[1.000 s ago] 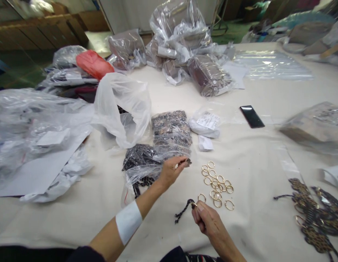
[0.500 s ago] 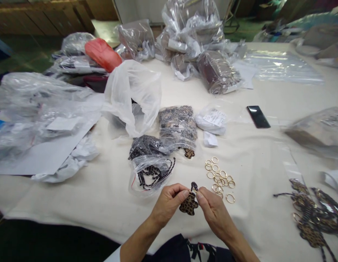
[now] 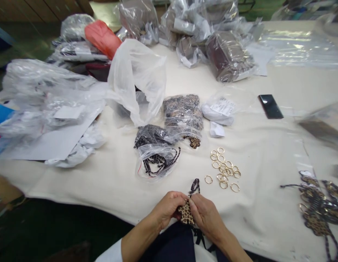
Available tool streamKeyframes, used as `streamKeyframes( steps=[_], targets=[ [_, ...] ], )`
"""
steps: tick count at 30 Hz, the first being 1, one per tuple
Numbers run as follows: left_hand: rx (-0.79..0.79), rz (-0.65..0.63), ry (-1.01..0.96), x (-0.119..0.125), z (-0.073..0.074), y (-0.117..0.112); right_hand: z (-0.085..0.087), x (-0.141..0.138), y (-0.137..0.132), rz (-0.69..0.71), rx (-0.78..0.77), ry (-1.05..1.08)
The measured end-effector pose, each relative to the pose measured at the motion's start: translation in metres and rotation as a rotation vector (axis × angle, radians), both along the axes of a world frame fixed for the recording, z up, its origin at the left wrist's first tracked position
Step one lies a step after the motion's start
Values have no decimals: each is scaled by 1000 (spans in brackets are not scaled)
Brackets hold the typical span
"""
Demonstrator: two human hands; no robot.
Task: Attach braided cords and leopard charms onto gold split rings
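My left hand and my right hand are pressed together at the near table edge, both pinching a leopard-print charm. A dark braided cord sticks up from between the fingers. Several gold rings lie loose on the cloth just beyond my right hand. Another leopard charm lies by a clear bag of cords.
A bag of leopard pieces and a white plastic bag sit mid-table. A black phone lies at right. Finished cord-and-charm pieces are heaped at the far right. Piled plastic bags crowd the left and the back.
My left hand took a leopard charm from the bags and brought it to my right hand. Both hands drew back to the near table edge with charm and cord.
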State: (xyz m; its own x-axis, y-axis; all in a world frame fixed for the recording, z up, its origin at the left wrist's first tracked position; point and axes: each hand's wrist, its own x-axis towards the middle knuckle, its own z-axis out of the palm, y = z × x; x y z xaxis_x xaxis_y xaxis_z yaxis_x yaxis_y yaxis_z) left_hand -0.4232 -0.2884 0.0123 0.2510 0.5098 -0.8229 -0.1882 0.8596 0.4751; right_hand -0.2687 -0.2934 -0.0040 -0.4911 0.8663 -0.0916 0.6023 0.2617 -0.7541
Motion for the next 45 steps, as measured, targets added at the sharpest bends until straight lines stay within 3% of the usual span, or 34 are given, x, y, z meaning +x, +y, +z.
streamKeyframes(
  steps=[6,11,21,27,33,39,45],
  targets=[
    [81,-27,18,0,0,-15,-5,6,-7,2,-38,-6],
    [214,79,118,-1,1,-20,-12,6,-13,27,-54,-18],
    [167,57,243,-1,2,-24,-21,1,-23,57,-31,-23],
    [292,-85,308,-2,9,-18,-16,3,-16,20,19,-49],
    [516,-257,564,1,20,-15,-13,3,-13,51,75,-74],
    [555,-272,628,4,20,-13,-10,3,-14,94,92,-87],
    [644,-326,652,0,18,-16,-5,0,-15,76,-10,-10]
  ],
)
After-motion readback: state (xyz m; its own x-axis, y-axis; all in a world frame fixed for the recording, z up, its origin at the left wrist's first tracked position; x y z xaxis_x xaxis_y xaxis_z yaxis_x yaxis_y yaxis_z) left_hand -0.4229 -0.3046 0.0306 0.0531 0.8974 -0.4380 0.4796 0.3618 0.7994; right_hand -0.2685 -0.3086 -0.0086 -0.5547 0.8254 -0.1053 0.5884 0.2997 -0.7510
